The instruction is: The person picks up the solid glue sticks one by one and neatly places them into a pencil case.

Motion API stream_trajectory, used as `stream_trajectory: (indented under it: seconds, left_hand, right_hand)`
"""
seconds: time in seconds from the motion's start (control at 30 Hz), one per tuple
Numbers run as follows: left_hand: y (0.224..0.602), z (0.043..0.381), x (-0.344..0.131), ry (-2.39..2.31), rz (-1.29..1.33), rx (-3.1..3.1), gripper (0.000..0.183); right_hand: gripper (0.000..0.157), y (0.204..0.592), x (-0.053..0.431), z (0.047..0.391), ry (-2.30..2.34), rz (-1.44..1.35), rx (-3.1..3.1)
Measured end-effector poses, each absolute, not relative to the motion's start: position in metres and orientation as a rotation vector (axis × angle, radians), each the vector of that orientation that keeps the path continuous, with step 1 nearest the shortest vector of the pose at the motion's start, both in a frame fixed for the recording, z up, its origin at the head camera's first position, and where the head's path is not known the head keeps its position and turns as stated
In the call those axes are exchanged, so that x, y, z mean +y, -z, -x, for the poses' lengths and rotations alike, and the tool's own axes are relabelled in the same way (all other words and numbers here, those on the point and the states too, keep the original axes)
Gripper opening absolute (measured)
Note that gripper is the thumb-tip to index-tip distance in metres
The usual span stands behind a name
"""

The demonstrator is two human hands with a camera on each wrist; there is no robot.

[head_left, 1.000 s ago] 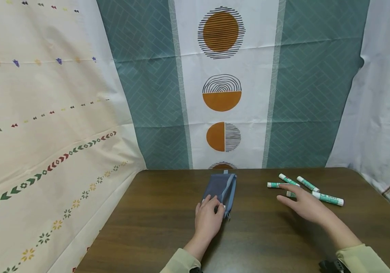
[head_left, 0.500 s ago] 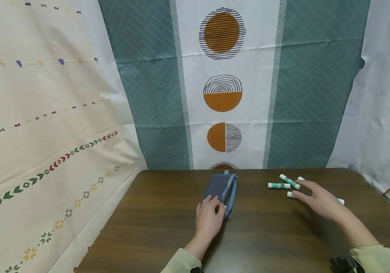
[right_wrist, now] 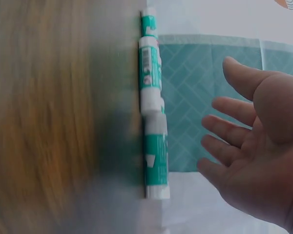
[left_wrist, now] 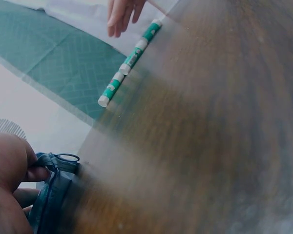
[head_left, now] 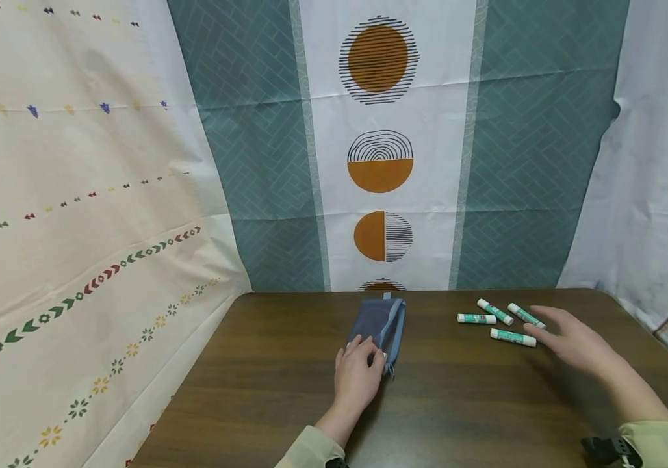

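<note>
My left hand point(head_left: 357, 372) grips the near end of a blue zippered pouch point(head_left: 376, 315), which lies at the table's middle back. In the left wrist view, the thumb and fingers pinch the pouch point(left_wrist: 53, 195) beside its zipper ring point(left_wrist: 68, 157). Small white bits show by those fingers in the head view; what they are I cannot tell. On the right lie several green-and-white glue sticks point(head_left: 513, 337). My right hand point(head_left: 574, 341) is just right of them, fingers extended, holding nothing. The right wrist view shows its palm apart from the glue sticks point(right_wrist: 150, 75). The hand hides another glue stick.
The brown wooden table point(head_left: 252, 390) has rounded back corners. Behind it hangs a teal and white cloth point(head_left: 269, 162) with orange circles. A patterned cream cloth point(head_left: 106, 260) slopes along the left edge, and white cloth point(head_left: 661, 162) hangs at the right.
My right hand has moved rightward across the glue sticks, uncovering those on the left and covering the rightmost one. My left hand and the pouch stay in place.
</note>
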State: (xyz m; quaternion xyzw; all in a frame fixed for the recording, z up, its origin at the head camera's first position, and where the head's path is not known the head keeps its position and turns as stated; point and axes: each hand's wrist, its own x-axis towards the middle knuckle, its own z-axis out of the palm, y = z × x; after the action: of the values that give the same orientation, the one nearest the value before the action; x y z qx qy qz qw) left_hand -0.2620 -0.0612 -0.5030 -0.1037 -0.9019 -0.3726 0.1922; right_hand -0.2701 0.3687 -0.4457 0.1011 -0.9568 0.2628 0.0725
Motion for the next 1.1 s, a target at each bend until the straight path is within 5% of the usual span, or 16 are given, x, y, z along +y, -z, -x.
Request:
stream_trajectory:
  seconds: [1.1]
  left_hand:
    - [0.504,0.263,-0.061,1.052,0.288,-2.541,0.024]
  right_hand:
    - [0.080,0.468,0.434,0.270,-0.704,-0.171,-3.008]
